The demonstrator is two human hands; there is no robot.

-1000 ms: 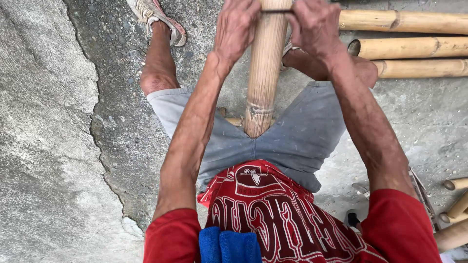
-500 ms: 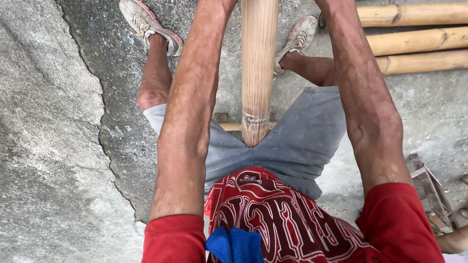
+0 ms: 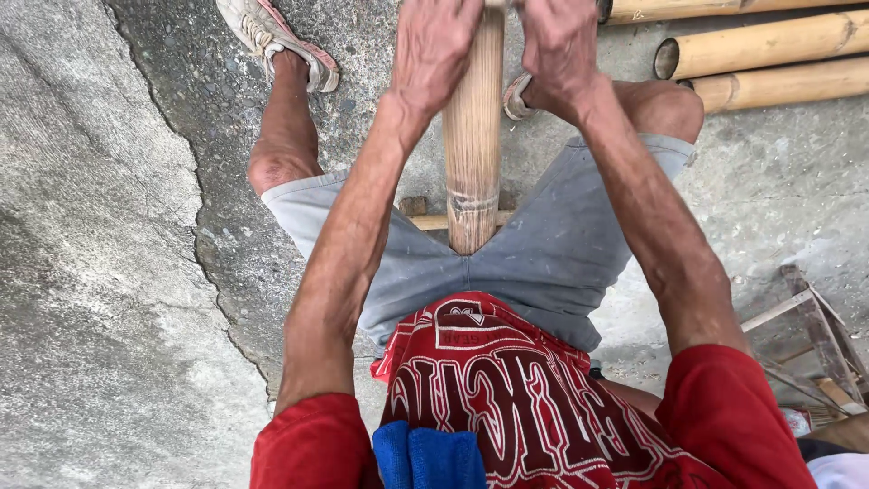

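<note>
Closest in: a folded blue cloth [image 3: 428, 457] at the chest, over a red printed shirt [image 3: 507, 398], with grey shorts [image 3: 543, 263] beyond. Seated, by the look of it, legs spread wide on the concrete floor [image 3: 109, 299], likely to leave a working channel down the middle.

In that channel, a bamboo pole [image 3: 472, 136], pale and finely ribbed, near end tucked against the shorts between the thighs, apparently braced there by the body. Laid across a thin wooden slat [image 3: 425, 220] just under the node ring, perhaps as a rest to keep the pole off the floor. Ran straight away from the body toward the top edge.

Both arms stretched forward, nearly straight, elbows only slightly bent, forearms angled inward so as to meet at the pole. Left hand [image 3: 434, 50] closed over the pole's left side, knuckles up, fingers curled down around it. Right hand [image 3: 559, 45] clamped likewise on the right side, just beside the left. Whether any tool was held under the hands could not be told; cut off by the upper edge.

Farther out: a worn sneaker [image 3: 276, 41] on the left foot, planted well off to the side, and a sandalled right foot [image 3: 518, 95] just beside the pole. Beyond the right knee, three more bamboo poles [image 3: 769, 45] lying side by side. Off at the right margin, part of a wooden frame [image 3: 810, 335].
</note>
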